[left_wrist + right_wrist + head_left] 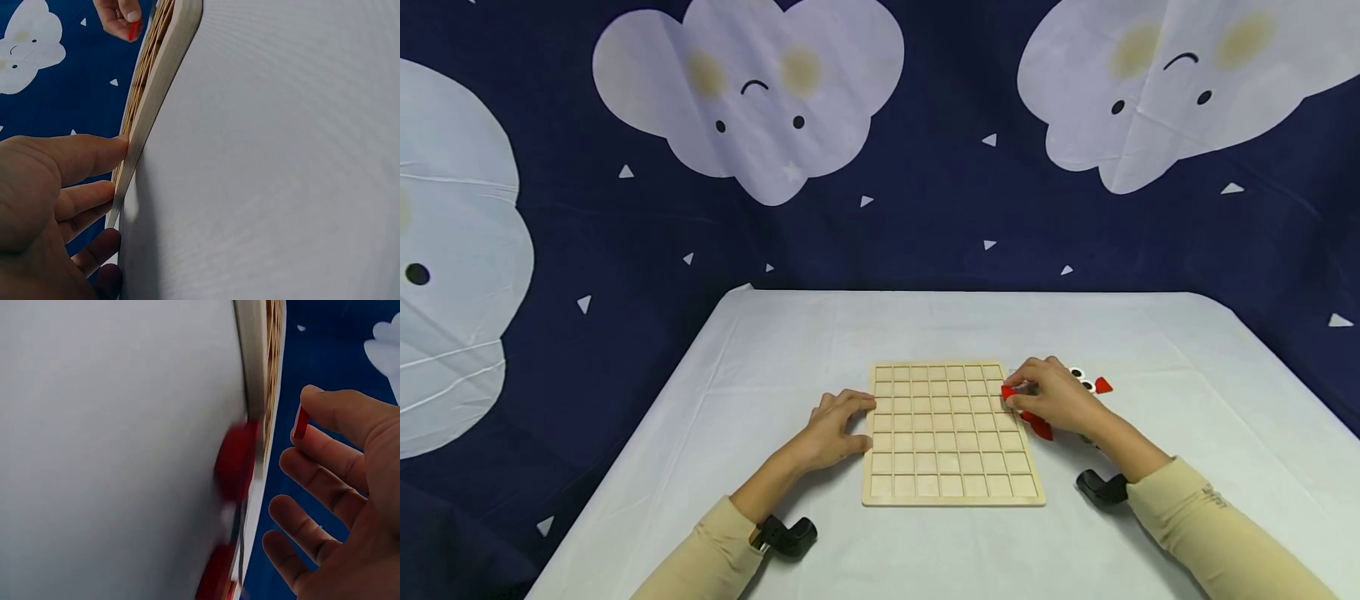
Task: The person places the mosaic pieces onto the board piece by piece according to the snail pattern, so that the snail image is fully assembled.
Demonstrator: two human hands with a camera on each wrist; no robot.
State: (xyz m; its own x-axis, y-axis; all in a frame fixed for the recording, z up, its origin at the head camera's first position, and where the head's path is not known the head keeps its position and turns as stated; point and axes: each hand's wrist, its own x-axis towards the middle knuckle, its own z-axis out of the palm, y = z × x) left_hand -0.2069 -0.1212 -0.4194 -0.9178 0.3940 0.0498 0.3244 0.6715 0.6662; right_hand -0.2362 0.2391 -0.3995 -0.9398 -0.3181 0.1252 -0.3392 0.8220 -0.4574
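piece (302, 423), red, clamped in r fingers (334, 453) nr r edge of board (955, 433), l fingers (87, 197) apart on l edge

Board (949, 442): pale, gridded, flat; left hand (829, 432) touching left edge. Red piece (302, 424): small, thin, pinched in right hand (1058, 398), near right edge.

Right wrist view: lowest red piece (215, 575) blurred, cropped.
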